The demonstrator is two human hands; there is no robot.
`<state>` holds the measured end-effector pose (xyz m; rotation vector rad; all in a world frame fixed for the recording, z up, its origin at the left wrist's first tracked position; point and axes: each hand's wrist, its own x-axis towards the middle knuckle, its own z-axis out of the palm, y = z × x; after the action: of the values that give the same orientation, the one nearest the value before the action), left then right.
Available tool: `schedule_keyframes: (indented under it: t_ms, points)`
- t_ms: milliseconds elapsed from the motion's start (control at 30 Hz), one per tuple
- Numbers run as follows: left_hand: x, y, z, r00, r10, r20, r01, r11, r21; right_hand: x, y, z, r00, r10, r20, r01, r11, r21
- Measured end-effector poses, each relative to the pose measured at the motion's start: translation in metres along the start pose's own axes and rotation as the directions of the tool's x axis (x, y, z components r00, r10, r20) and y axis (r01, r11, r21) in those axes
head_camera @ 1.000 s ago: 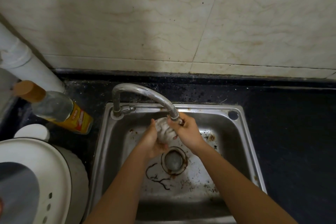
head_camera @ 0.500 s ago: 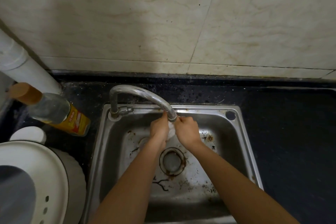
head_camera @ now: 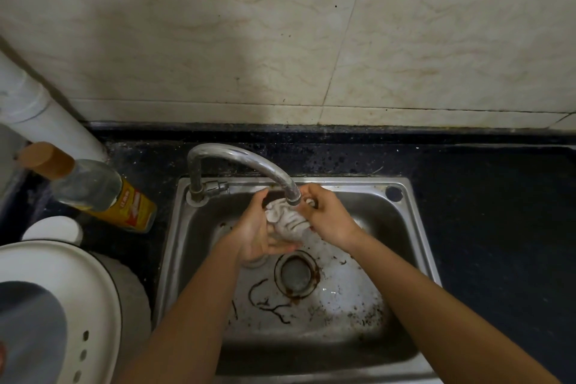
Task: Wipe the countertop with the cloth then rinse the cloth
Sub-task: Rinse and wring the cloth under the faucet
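A home kitchen — steel sink (head_camera: pixel 414 227), curved tap (head_camera: pixel 243 162), tiled wall (head_camera: pixel 218 40), oil bottle (head_camera: pixel 103 193).

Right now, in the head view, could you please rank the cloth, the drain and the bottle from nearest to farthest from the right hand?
1. Cloth: gripped by the right hand, under the tap.
2. Drain: in the sink floor, just below the hand.
3. Bottle: on the countertop, far left of the sink.

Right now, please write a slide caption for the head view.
Left hand and right hand hold the cloth under the faucet.
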<state>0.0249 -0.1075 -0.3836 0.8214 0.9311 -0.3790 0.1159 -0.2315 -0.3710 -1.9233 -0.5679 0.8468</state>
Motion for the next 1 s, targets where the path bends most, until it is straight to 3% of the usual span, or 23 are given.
schedule_keyframes:
  t_ms: [100,200,267,367,500,567,667,767,900,1000]
  points:
    - [0.001,-0.001,0.003,0.996,0.043,-0.074,-0.039,0.998,0.052,-0.006,0.001,0.001,0.992,-0.108,0.062,0.108,0.994,0.005]
    - [0.004,0.002,0.008,0.978,0.136,-0.161,-0.132,0.991,0.036,-0.013,0.000,-0.001,0.992,-0.100,0.082,0.101,0.995,-0.017]
    - [0.008,0.000,0.013,0.959,0.232,-0.162,-0.213,0.969,0.126,-0.017,-0.001,-0.002,0.991,-0.088,0.100,0.104,0.981,-0.164]
    - [0.008,-0.003,0.021,0.887,0.390,-0.245,-0.324,0.907,0.270,-0.019,-0.001,0.004,0.979,-0.117,0.170,0.190,0.829,-0.526]
    - [0.010,-0.001,0.023,0.785,0.537,-0.307,-0.392,0.816,0.424,-0.016,-0.006,0.010,0.968,-0.106,0.227,0.237,0.680,-0.694]
    - [0.010,-0.001,0.022,0.762,0.572,-0.304,-0.377,0.773,0.511,-0.013,-0.009,0.008,0.965,-0.092,0.246,0.236,0.714,-0.659]
    - [0.009,-0.001,0.021,0.732,0.619,-0.283,-0.373,0.713,0.594,-0.009,-0.010,0.005,0.969,-0.047,0.241,0.165,0.851,-0.498]
    - [0.009,-0.001,0.019,0.720,0.629,-0.293,-0.413,0.728,0.548,-0.008,-0.014,0.007,0.976,0.034,0.215,0.037,0.947,-0.319]
    - [0.003,0.005,0.018,0.821,0.469,-0.325,-0.314,0.847,0.428,-0.011,-0.017,0.008,0.952,0.179,0.247,-0.182,0.983,-0.010]
    - [0.001,0.006,0.006,0.879,0.373,-0.297,-0.186,0.841,0.508,-0.012,-0.017,0.008,0.966,0.147,0.214,-0.148,0.989,-0.013]
